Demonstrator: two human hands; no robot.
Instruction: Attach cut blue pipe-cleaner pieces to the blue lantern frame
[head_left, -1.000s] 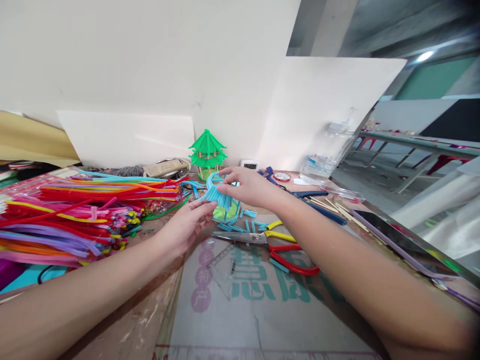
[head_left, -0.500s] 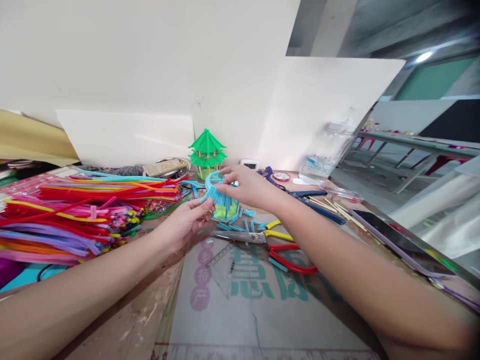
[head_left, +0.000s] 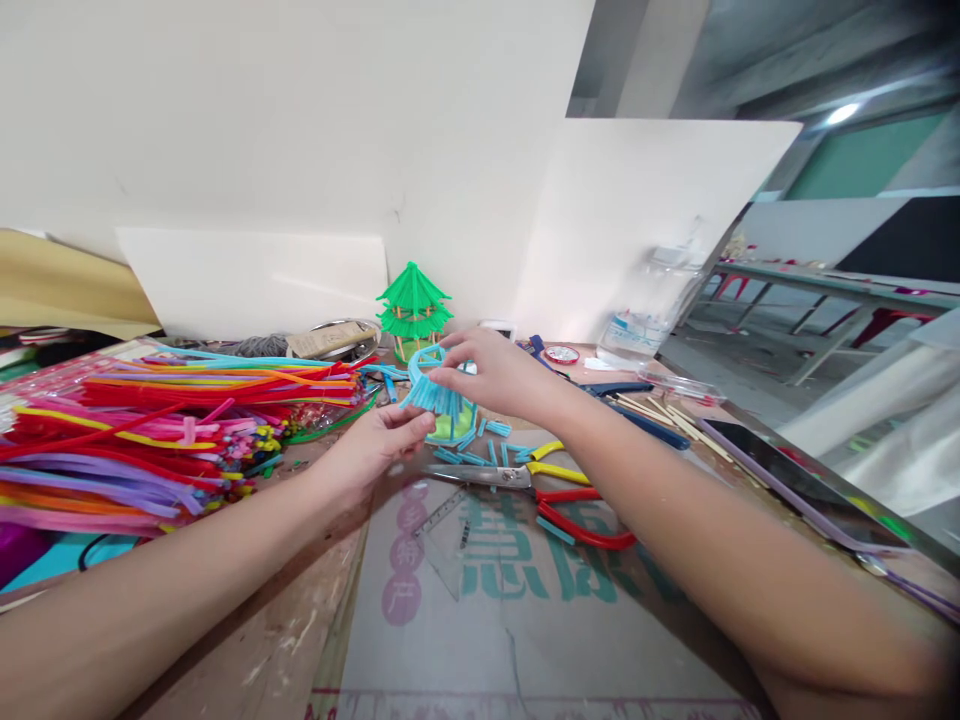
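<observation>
My right hand (head_left: 491, 375) pinches the top of a light blue pipe-cleaner piece (head_left: 433, 388), a fan of short blue strands hanging from a curved band. My left hand (head_left: 375, 445) is below and to its left, fingers curled, with fingertips touching the lower left strands. Under the piece lie a green-yellow disc (head_left: 454, 427) and several cut blue bits (head_left: 469, 455). A finished green pagoda model (head_left: 414, 303) stands behind, against the white wall.
A big heap of coloured pipe cleaners (head_left: 150, 420) fills the left. Scissors with red and yellow handles (head_left: 551, 490) and a clear ruler (head_left: 442, 535) lie on printed cardboard (head_left: 525, 610). Blue-handled pliers (head_left: 637, 400), wooden sticks, a plastic bottle (head_left: 637, 320) and a phone (head_left: 795, 480) sit right.
The blue piece and both hands have shifted only slightly; my left fingertips sit a little lower on the strands. The view rose a touch.
</observation>
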